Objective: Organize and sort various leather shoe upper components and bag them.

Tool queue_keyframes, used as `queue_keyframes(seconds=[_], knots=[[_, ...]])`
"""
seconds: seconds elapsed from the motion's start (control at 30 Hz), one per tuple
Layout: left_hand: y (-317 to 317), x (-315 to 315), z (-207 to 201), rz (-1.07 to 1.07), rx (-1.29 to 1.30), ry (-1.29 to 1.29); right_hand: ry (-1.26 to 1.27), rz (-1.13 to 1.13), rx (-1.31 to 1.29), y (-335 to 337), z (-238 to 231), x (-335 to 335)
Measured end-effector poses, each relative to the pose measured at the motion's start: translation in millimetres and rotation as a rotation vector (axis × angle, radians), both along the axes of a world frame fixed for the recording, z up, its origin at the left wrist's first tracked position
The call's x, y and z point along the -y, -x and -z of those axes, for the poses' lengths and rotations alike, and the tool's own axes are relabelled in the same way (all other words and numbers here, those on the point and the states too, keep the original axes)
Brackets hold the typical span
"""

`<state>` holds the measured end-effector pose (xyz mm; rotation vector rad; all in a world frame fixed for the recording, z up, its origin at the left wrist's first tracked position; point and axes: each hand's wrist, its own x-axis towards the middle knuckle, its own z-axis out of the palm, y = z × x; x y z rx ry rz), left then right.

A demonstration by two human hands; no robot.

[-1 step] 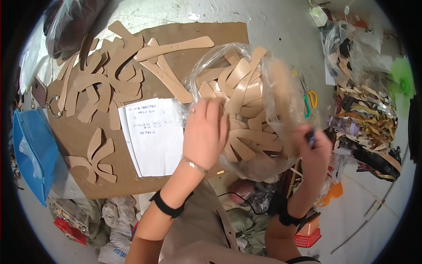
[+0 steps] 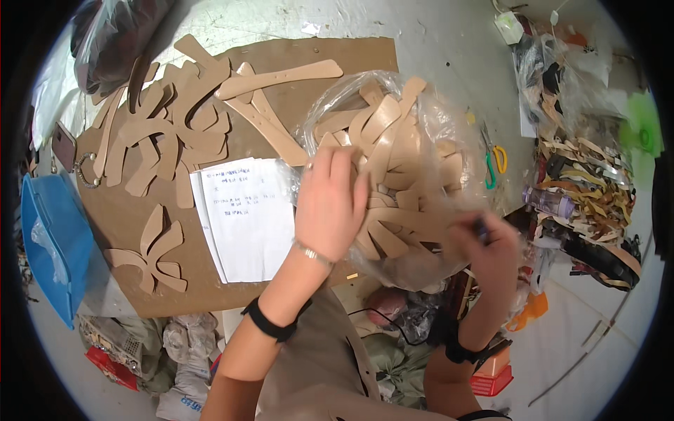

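Observation:
A clear plastic bag [image 2: 330,91] lies spread on the worktop, filled with tan, curved leather-like pieces [image 2: 382,151]. My left hand [image 2: 328,207] rests over the bag's left side, fingers extended and lying on the pieces. At the bag's lower right, my right hand [image 2: 490,245] is curled and smeared by motion. A small dark object [image 2: 481,230] shows among its fingers; its kind is unclear. Beside my left wrist lie white paper sheets [image 2: 249,231] with handwriting. More tan pieces [image 2: 165,133] are heaped at the left, with a smaller group [image 2: 151,256] nearer me.
Under everything lies a brown sheet [image 2: 295,56]. Scissors [image 2: 491,165] with green and yellow handles are right of the bag. A blue bin [image 2: 56,245], a phone [image 2: 63,146] and a beaded bracelet [image 2: 86,170] sit at the left. Strap scraps [image 2: 583,168] pile up at the far right.
My right hand has moved slightly left and down. A blurred tan shape that stood along the bag's right side no longer shows there. My left hand has barely shifted.

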<state>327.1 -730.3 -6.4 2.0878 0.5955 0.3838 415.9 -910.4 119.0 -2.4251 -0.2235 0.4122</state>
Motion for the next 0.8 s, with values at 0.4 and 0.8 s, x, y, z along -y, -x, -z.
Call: queue_keyframes(seconds=[0.4,0.8], knots=[[-1.6,10.8,-23.5,0.075,-0.121,0.973,-0.026,-0.137,-0.262,10.0,36.8,-26.0],[22.7,-106.2,-35.8,-0.158,0.192,0.742,0.171,-0.005,-0.249,-12.0,31.2,-48.7]])
